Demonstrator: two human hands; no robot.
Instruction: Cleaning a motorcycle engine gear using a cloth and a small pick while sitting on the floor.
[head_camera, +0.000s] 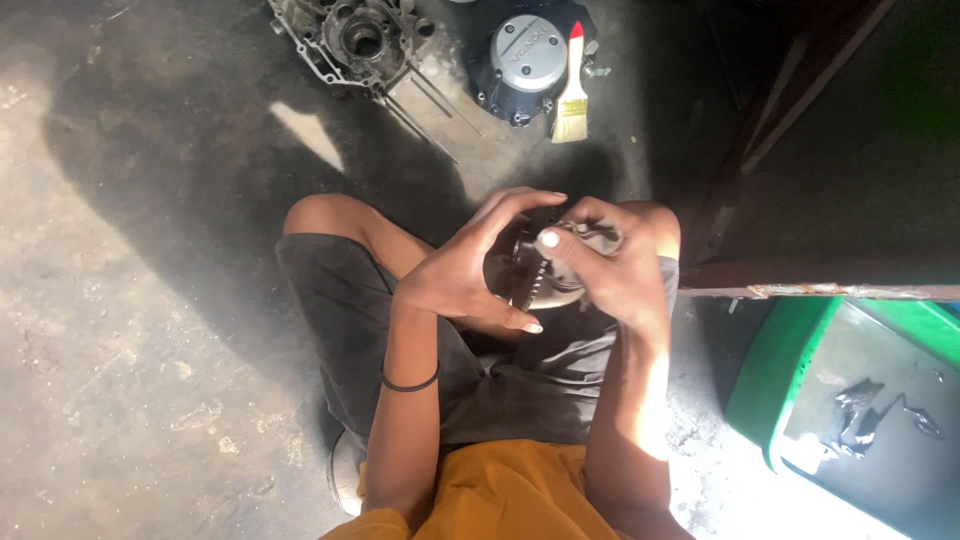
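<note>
Concrete floor (150, 300), toothed gear (530, 270) between both hands

Left hand (462, 272): cupped round a toothed metal gear (535, 272), fingers arched over its top.
Right hand (603, 268): gripping the gear's other side, thumb pressed on it.
Floor ahead: engine casing (352, 38), round engine cover (527, 55), paintbrush (572, 92).
Right side: green tub (782, 372).

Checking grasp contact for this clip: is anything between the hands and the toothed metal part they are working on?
Nothing visible. The left hand cups the gear from the side, and the right hand grips it from the other, bare fingers straight on the metal. The brush and engine cover lie apart on the floor.
</note>
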